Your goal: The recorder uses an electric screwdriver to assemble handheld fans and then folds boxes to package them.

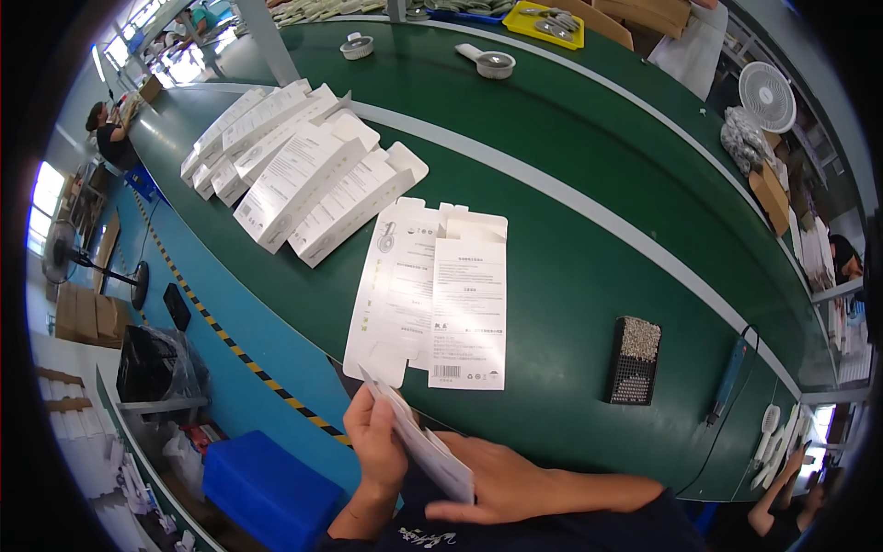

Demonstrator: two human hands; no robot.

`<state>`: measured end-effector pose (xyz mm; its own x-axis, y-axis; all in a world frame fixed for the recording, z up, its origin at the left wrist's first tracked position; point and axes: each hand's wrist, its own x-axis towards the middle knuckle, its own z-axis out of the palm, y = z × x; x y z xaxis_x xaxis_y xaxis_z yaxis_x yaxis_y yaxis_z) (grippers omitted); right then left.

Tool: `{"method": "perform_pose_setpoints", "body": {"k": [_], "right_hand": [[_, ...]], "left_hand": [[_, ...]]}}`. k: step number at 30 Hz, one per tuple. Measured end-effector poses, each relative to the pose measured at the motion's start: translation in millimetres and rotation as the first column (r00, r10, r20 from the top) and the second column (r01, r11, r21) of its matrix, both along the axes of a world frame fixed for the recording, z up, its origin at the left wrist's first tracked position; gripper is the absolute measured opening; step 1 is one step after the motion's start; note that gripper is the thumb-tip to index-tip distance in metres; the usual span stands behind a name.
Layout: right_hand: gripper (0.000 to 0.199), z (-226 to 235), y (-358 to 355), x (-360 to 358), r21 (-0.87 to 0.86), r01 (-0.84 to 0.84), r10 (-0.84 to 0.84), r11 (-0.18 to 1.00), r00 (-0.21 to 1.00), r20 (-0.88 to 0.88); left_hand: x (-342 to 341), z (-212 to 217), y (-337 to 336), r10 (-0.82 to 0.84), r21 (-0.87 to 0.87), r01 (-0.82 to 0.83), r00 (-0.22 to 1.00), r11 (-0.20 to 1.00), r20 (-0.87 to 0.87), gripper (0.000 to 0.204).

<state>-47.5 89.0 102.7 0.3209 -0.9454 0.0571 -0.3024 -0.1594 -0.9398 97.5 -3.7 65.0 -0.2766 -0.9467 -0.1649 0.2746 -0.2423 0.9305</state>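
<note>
Close to my body, a thin white printed carton is held between my two hands, tilted and seen nearly edge on. My left hand grips its left end, thumb on top. Against its right side presses my right hand, with its fingers partly hidden behind the carton. Just beyond them, white printed cartons lie flat on the green table, partly overlapping, flaps spread at the far end. Farther left, several white cartons sit in a leaning, overlapping pile.
To the right are a black tray of small pale parts and a corded blue electric screwdriver. White round-headed devices and a yellow tray stand across the table. A blue bin is at lower left; a co-worker's arms show at lower right.
</note>
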Motion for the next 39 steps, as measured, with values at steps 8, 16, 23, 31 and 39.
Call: {"method": "perform_pose_setpoints", "body": {"k": [8, 16, 23, 31, 39], "right_hand": [[0.074, 26, -155, -131, -0.346, 0.182, -0.283, 0.921, 0.921, -0.268], [0.063, -52, -452, -320, -0.498, 0.42, -0.605, 0.758, 0.171, -0.778], [0.067, -69, -568, -341, -0.183, 0.729, -0.293, 0.659, 0.025, -0.956], [0.074, -92, -674, -282, -0.236, 0.547, -0.43, 0.803, 0.258, -0.865], [0.084, -102, -751, -234, -0.179, 0.72, -0.597, 0.67, 0.38, -0.707]], "left_hand": [[122, -92, -84, -0.353, -0.067, 0.415, 0.667, 0.907, -0.657, 0.045], [167, -199, -180, -0.28, 0.016, 0.456, 0.574, 0.89, -0.77, 0.047], [173, -251, -223, -0.116, 0.123, 0.307, 0.656, 0.944, -0.746, 0.046], [196, -281, -257, -0.02, 0.24, 0.246, 0.737, 0.939, -0.676, 0.046], [207, -300, -255, 0.078, 0.324, 0.161, 0.785, 0.932, -0.615, 0.046]]}}
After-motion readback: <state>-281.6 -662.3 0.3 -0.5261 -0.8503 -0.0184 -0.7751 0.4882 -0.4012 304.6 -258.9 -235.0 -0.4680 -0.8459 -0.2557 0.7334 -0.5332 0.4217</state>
